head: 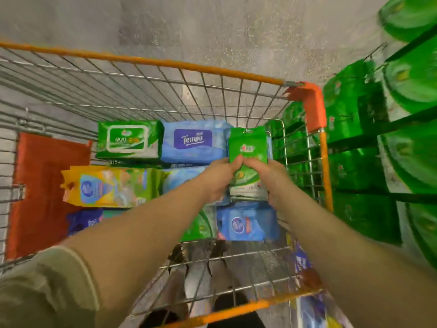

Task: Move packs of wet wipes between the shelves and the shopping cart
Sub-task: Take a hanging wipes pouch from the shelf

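Observation:
Both hands reach into the wire shopping cart (319, 143) with orange trim. My left hand (218, 178) and my right hand (272, 178) together grip a narrow green pack of wet wipes (248, 147), held lengthwise at the cart's right side. Around it lie other packs: a green one with a white lid (128, 139), a blue Tempo pack (192, 142), a yellow-and-green pack (106, 187), a blue pack (246, 222) under my wrists, and a dark blue pack (82, 221) at the left, partly hidden by my left arm.
Shelves on the right hold several green packs (350, 110) and round green items (411, 81), close to the cart's right rim. A red-orange flap (45, 192) lies at the cart's left. Grey concrete floor (212, 27) lies beyond the cart. More packs (305, 268) sit at the lower right.

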Demonstrator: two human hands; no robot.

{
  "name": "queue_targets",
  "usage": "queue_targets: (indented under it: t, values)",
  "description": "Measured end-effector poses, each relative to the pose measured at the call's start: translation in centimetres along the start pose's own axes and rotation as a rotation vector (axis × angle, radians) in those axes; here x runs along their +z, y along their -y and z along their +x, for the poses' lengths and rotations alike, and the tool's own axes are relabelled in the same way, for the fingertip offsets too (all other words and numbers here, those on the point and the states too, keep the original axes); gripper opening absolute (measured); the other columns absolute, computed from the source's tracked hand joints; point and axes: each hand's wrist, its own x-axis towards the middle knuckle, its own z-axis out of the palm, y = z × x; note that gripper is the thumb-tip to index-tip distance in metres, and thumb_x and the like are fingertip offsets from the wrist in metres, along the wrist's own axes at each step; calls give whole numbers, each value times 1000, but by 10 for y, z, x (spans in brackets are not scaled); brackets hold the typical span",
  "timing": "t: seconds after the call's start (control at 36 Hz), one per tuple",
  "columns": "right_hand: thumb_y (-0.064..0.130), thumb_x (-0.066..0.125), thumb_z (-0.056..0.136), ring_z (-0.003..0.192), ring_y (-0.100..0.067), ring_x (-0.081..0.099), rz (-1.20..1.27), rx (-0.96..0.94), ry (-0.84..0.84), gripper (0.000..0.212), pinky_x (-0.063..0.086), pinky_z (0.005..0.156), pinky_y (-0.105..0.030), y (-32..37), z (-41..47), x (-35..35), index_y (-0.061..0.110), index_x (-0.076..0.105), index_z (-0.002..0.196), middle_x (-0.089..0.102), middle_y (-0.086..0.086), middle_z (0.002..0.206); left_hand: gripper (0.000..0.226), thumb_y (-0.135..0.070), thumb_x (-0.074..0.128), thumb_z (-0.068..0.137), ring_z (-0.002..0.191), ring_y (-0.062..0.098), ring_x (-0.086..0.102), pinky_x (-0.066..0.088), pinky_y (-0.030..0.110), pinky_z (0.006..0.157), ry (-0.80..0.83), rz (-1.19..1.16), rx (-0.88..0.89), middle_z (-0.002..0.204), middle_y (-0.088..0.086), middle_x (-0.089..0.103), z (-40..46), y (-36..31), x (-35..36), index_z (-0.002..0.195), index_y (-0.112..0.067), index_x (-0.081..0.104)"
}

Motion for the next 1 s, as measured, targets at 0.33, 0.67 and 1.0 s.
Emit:
queue_targets:
  t: [0.33, 0.67, 1.0]
  values:
    - [54, 73, 44, 92, -31, 72, -254, -42, -136, 85, 61, 82, -52, -1, 4, -9, 12, 68, 118, 74, -10, 110, 31, -36, 63, 96, 83, 22, 67, 53, 35, 82, -102, 311, 43, 101, 9, 73, -32, -20, -5, 110, -10, 72]
    - [36, 60, 97, 119, -23, 54, -717, -322, -88, 56, 39, 94, -30, 70, -122, -24, 10, 47, 145, 53, -9, 146, 75, -64, 55, 93, 143, 22, 44, 36, 40, 117, -314, 691, 304, 160, -1, 42, -148, -64, -33, 156, -27, 38]
    - [38, 60, 96, 129, -35, 52, -970, -595, -199, 61, 42, 102, -34, 118, -219, -35, 6, 46, 146, 53, -20, 144, 88, -64, 58, 92, 153, 21, 23, 17, 34, 123, -526, 983, 622, 166, 6, 29, -289, -108, -66, 161, -20, 27]
